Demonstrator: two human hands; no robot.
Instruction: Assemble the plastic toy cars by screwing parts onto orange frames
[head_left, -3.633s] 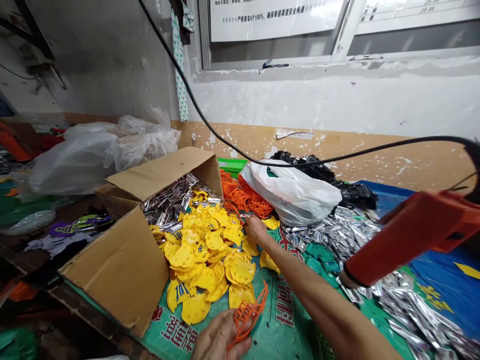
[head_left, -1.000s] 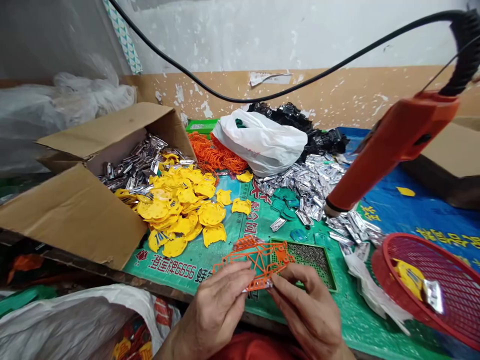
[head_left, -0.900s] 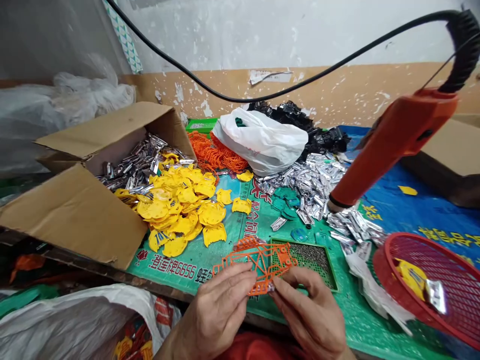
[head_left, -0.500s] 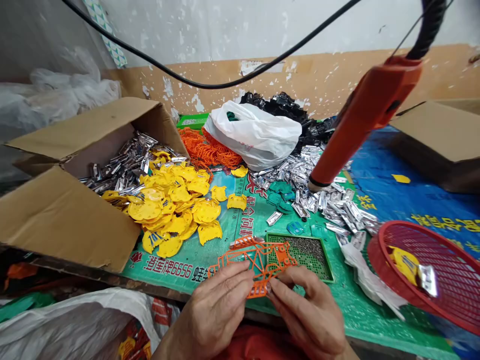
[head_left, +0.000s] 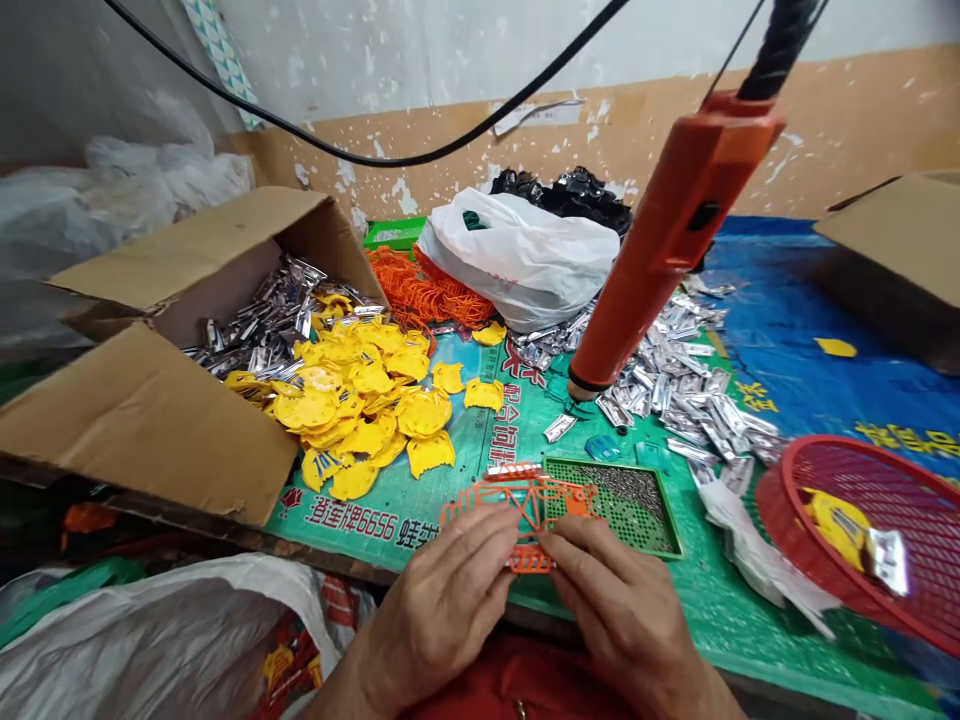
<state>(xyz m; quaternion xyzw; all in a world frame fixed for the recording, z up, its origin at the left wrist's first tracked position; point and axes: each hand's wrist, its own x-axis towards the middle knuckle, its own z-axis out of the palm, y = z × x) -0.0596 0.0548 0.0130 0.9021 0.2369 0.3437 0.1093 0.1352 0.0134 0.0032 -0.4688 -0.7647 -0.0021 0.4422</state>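
An orange plastic lattice frame [head_left: 532,492], with a silvery strip along its far edge, is held low over the near edge of the table. My left hand [head_left: 450,590] grips its left side, fingers pressed together. On the right side, my right hand [head_left: 619,590] pinches the frame near its front edge; my fingers hide part of it. Just beyond my right hand lies a green perforated tray [head_left: 555,468] with many small screws. Above the table hangs an orange electric screwdriver [head_left: 667,230], its tip over some green pieces.
Yellow plastic pieces [head_left: 360,400] spill from a cardboard box [head_left: 187,430] at left. A white bag [head_left: 525,260] rests on orange frames [head_left: 427,285]. Silvery parts [head_left: 675,390] lie mid-right. A red basket [head_left: 795,470] stands at right. An open sack [head_left: 172,630] sits below the table edge.
My right hand has come back from the piles and both hands now hold the frame. Lately they have shifted slightly, flattening over it. The hanging screwdriver has swung left.
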